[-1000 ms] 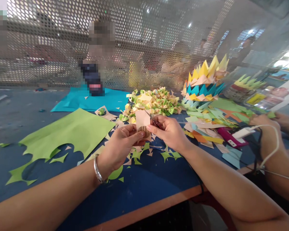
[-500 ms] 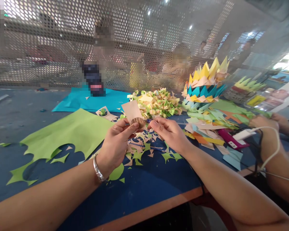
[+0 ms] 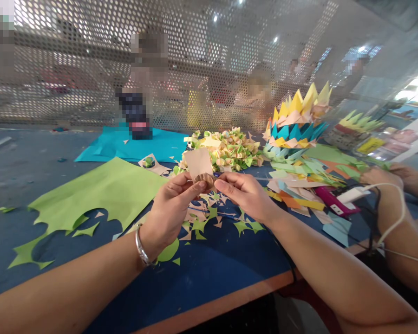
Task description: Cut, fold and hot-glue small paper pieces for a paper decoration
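A pale pink piece of paper [image 3: 199,163] stands upright in my left hand [image 3: 174,199], pinched between thumb and fingers. A round, brown-striped disc [image 3: 206,180] lies flat against the paper's lower part, under the left thumb. My right hand [image 3: 242,192] is closed close to the disc's right edge. From behind its fingers a thin clear shaft of a pen [image 3: 263,179] sticks out to the right; its tip is mostly hidden.
Below my hands are green and pink paper scraps [image 3: 209,218]. A cut green sheet [image 3: 101,195] lies left, blue paper [image 3: 132,146] behind. A pile of folded paper [image 3: 226,148] and a layered paper crown [image 3: 296,125] stand back right. Another person's hands [image 3: 379,181] are at far right.
Both hands, the pink paper and the disc have shifted slightly; the paper has moved right and stands straighter. My right fingers are closer to the disc.
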Demonstrator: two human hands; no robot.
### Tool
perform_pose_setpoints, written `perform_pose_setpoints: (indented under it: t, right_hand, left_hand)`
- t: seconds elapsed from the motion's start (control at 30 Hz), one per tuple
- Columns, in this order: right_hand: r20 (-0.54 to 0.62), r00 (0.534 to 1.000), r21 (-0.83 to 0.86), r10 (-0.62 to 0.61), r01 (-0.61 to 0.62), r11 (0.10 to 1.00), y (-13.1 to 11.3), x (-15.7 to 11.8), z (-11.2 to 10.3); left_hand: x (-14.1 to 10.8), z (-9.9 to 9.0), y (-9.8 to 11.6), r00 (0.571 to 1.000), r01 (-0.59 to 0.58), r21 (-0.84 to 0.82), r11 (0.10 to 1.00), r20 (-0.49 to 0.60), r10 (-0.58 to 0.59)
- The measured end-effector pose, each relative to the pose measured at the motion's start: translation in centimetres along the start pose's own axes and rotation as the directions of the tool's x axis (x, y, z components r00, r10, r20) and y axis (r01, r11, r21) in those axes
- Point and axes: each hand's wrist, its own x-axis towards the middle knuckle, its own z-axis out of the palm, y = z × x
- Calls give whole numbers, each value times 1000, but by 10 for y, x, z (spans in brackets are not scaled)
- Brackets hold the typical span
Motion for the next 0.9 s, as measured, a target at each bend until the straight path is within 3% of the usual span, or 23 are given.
perform_pose_setpoints:
  t: [0.5,0.9]
  right_hand:
    - [18,998,-122,-65,67,990,-6,-2,-2]
    - [31,998,-58,-61,62,996,-2,-1,-2]
  left_hand:
    - [1,-3,-2,1000,-8,12,1000,22,8]
    - [1,-5,-3,995,-72,4,997,64,72]
